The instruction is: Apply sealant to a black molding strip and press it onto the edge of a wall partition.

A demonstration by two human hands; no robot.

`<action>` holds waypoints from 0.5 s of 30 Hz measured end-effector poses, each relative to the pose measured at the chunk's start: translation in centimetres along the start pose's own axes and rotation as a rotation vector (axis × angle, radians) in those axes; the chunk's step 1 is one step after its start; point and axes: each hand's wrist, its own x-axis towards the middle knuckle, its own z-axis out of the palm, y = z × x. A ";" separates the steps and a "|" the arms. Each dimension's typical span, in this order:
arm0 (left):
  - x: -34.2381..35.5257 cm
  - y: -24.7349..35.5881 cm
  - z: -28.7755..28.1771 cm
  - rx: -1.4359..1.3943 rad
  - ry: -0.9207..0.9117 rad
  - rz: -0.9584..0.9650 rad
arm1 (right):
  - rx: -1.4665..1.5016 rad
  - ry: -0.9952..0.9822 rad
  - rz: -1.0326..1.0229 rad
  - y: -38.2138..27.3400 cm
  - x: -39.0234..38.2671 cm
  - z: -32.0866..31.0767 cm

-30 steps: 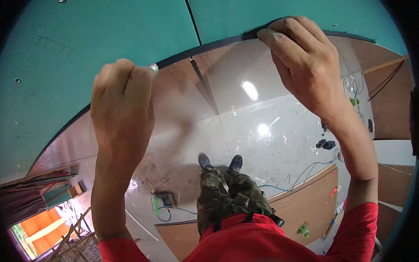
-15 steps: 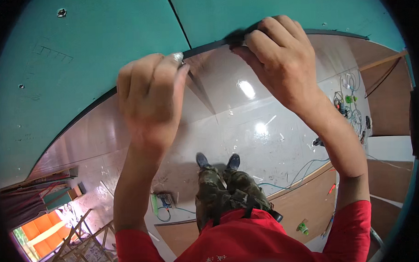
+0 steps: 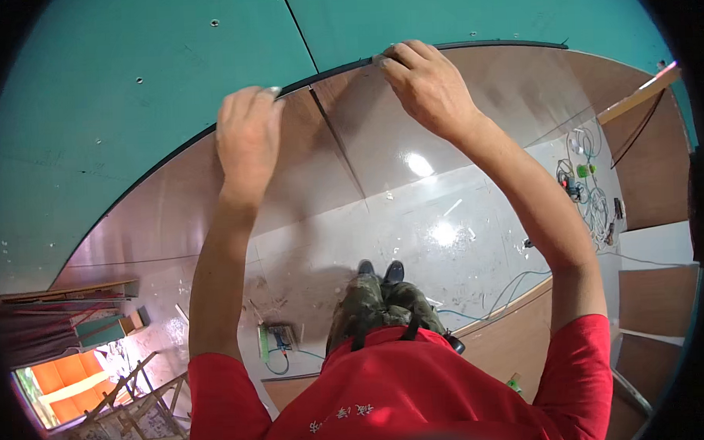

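Observation:
A thin black edging strip (image 3: 335, 71) runs along the curved lower edge of a teal panel (image 3: 168, 67). My left hand (image 3: 246, 142) is curled over that edge, left of the dark seam between two panels. Something pale shows at its fingertips, too blurred to name. To the right of the seam, my right hand (image 3: 429, 89) grips the strip with bent fingers, its thumb side at the edge. Beyond my right hand the strip continues and ends in a thin tip. The undersides of my fingers are hidden.
A glossy brownish panel surface (image 3: 471, 84) lies beyond the edge, above a pale, scuffed floor (image 3: 399, 226). Tangled cables and tools (image 3: 583, 181) lie at the right. A wooden ladder-like frame (image 3: 134, 418) stands lower left, near boards; a brown sheet (image 3: 511, 331) is behind me.
Both hands appear farther from the camera, and the view of the teal panel has shifted. My left hand is now farther left of the seam; my right hand sits slightly closer to it.

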 end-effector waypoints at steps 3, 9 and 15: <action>-0.7 -1.0 -0.9 -0.018 -0.071 -0.046 | 0.029 0.075 0.051 -0.5 -0.5 0.0; -0.5 -0.4 -0.6 -0.047 -0.079 -0.102 | 0.013 0.125 0.076 -1.2 0.4 0.0; -0.4 -0.3 -1.2 -0.068 -0.029 -0.115 | -0.073 0.197 0.269 0.6 -3.8 -2.1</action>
